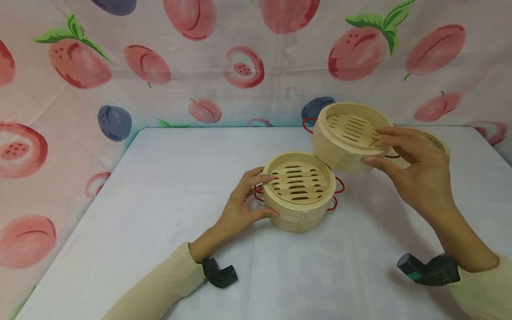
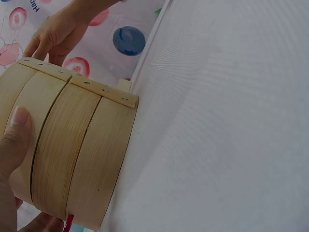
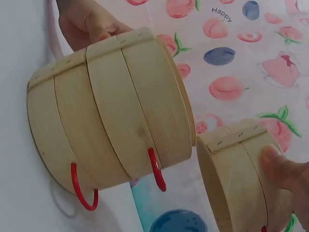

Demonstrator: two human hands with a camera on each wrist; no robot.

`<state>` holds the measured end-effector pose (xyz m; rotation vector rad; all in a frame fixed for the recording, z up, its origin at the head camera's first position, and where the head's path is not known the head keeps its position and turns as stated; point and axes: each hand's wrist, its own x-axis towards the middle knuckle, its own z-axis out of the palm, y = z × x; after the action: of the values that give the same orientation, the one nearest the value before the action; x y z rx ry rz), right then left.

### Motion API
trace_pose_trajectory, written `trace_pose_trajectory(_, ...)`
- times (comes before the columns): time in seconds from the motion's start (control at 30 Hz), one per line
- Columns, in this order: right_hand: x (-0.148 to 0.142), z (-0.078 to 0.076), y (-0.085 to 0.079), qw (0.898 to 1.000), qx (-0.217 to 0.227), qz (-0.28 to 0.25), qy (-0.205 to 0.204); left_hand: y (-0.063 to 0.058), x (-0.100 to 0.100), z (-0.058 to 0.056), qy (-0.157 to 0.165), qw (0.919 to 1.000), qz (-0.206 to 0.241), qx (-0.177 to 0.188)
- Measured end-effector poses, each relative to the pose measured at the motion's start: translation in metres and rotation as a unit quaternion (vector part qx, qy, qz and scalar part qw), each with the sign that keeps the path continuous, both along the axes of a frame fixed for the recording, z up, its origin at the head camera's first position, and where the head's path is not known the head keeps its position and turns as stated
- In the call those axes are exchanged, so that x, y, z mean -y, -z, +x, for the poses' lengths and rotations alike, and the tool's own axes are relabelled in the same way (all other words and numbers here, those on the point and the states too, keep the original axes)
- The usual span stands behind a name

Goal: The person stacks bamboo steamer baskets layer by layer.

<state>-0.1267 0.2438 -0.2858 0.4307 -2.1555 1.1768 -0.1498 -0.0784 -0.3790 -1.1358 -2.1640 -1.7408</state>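
Observation:
Two stacked bamboo steamer baskets [image 1: 300, 218] stand on the white table, slatted base showing inside the upper one and red loop handles at the sides. My left hand [image 1: 244, 198] holds this stack from its left, thumb on the front wall and fingers at the rim. To the right and farther back, my right hand [image 1: 420, 173] grips another bamboo steamer basket [image 1: 330, 149], raised and tilted, thumb outside and fingers over the rim. Its underside opening shows in the right wrist view. Whether it touches the stack's rim, I cannot tell.
Behind my right hand is a round bamboo piece [image 1: 438, 140], mostly hidden. The white tabletop [image 1: 192, 164] ends at a fruit-printed cloth [image 1: 280, 66] hanging at the back. Each wrist carries a black device [image 1: 220, 273].

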Motion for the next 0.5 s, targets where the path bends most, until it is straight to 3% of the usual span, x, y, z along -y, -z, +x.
trace_pose_trajectory(0.27, 0.013, 0.005, -0.005, 0.998, -0.034, 0.058, 0.001, 0.000, -0.001, -0.001, 0.004, 1.0000, 0.008, 0.001)
trace_pose_trajectory(0.5, 0.023, 0.006, -0.005, 0.997, -0.024, 0.078, 0.005, -0.001, -0.001, 0.000, 0.004, 0.9999, 0.012, 0.006)
